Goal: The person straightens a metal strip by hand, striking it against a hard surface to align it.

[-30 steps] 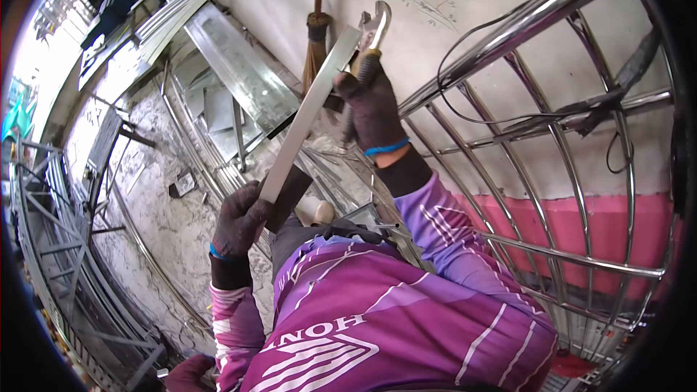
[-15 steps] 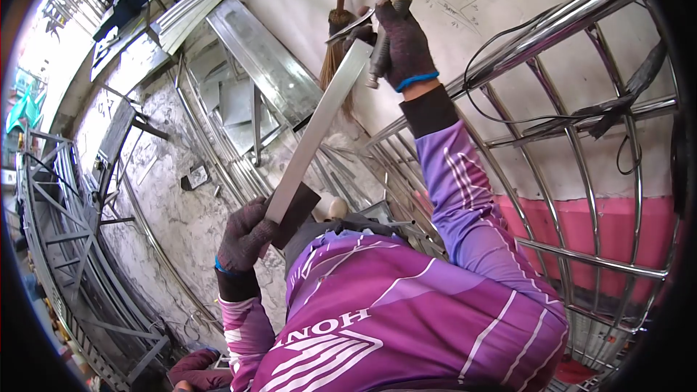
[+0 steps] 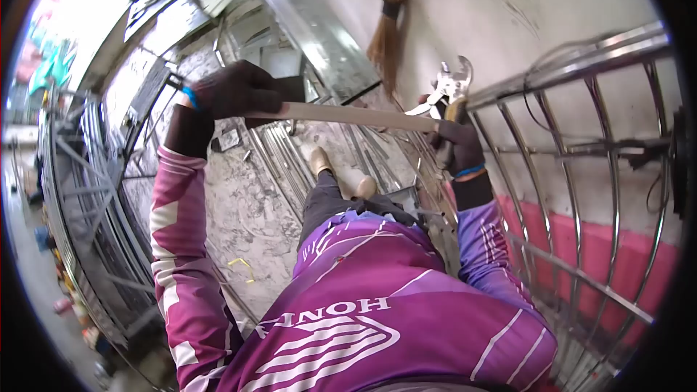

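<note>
My left hand [image 3: 236,93], in a dark knitted glove, is closed around one end of a flat metal bar [image 3: 356,115]. Beside these fingers juts a dark flat plate [image 3: 290,90]; whether it is joined to the bar cannot be made out. My right hand [image 3: 462,147], gloved too, is wrapped round the grips of locking pliers [image 3: 451,87], whose silvery curved jaws point away from me. The bar's other end meets my right fingers. It lies nearly level across the view, in front of my body.
A chrome railing [image 3: 566,163] stands close on the right. Ahead, a broom [image 3: 385,33] leans against the wall, near a wide metal channel [image 3: 316,25]. Long metal rods [image 3: 279,163] lie on the floor by my feet. A steel rack [image 3: 87,181] with lengths of metal is at left.
My left hand has risen and gone forward, swinging the bar from steep to nearly level. My right hand with the pliers has come lower and to the right.
</note>
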`<action>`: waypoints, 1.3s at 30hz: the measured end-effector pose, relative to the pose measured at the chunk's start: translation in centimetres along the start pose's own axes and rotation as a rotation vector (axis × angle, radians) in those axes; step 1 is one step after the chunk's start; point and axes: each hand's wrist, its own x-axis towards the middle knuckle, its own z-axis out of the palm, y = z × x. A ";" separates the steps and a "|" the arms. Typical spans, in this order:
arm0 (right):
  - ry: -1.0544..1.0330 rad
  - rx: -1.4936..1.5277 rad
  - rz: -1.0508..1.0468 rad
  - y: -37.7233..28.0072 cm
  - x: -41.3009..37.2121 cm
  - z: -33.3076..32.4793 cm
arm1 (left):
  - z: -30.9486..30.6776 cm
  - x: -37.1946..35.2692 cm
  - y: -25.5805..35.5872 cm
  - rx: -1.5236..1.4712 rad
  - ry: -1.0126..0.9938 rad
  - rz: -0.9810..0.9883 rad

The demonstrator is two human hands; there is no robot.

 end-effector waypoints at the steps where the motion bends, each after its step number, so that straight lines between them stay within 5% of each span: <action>1: 0.005 0.077 -0.001 1.3 0.3 -0.3 | -1.0 1.5 0.1 0.074 -0.021 -0.003; 4: 0.141 0.170 -0.041 2.8 0.7 0.0 | -3.2 4.8 0.9 -0.062 -0.053 -0.089; 5: 0.178 0.222 -0.084 2.8 0.9 0.8 | -4.8 8.0 -3.1 -0.030 0.018 -0.042; 9: 0.264 0.223 -0.192 1.8 1.1 2.6 | -8.0 11.7 -5.8 -0.459 0.583 0.258; 12: 0.344 0.236 -0.215 3.1 1.8 2.5 | -8.3 10.6 -5.4 -0.559 0.898 0.232; 18: 0.433 0.315 -0.248 6.8 2.5 3.3 | 1.6 9.5 -11.0 -0.783 0.913 0.175; 23: 0.381 0.296 -0.144 10.1 3.2 4.8 | 10.7 12.6 -7.1 -0.784 0.854 0.047; 26: 0.279 0.275 -0.132 10.7 5.0 6.1 | 10.8 14.7 -5.2 -0.282 0.869 -0.098; 31: 0.315 0.070 -0.233 9.3 5.7 7.3 | 9.5 17.0 -2.5 -0.125 0.892 -0.135; 39: 0.338 -0.043 0.172 8.0 -4.0 -1.0 | 6.7 18.5 -5.6 -0.086 0.964 -0.094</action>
